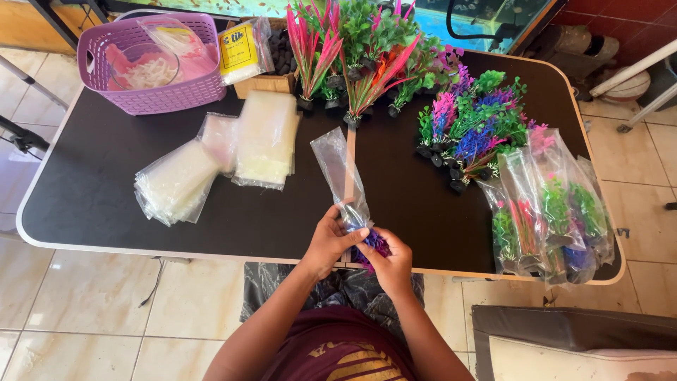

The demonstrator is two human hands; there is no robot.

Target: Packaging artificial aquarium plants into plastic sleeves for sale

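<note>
- Plastic sleeve (340, 176), clear and narrow, is lying with its long axis running from the near edge of the desk (106, 176) away toward the far edge, tilting slightly left at the far end; its mouth is sitting at the hands, at the middle of the near edge.
- Left hand (330, 240) is pinching the sleeve's near end, fingers closed on the plastic.
- Right hand (389, 261) is closing around a small purple artificial plant (374, 243), touching the sleeve's mouth; the plant looks partly inside, how far I cannot tell.
- Both hands are meeting at the sleeve's mouth, the left one nearer the sleeve's body.
- Stacks of empty clear bags (226, 159) are lying left of centre.
- Loose artificial plants (469, 134) are clustering toward the far right; bagged plants (550, 212) are piling at the near right corner.
- Purple basket (151, 95) is sitting at the far left corner.
</note>
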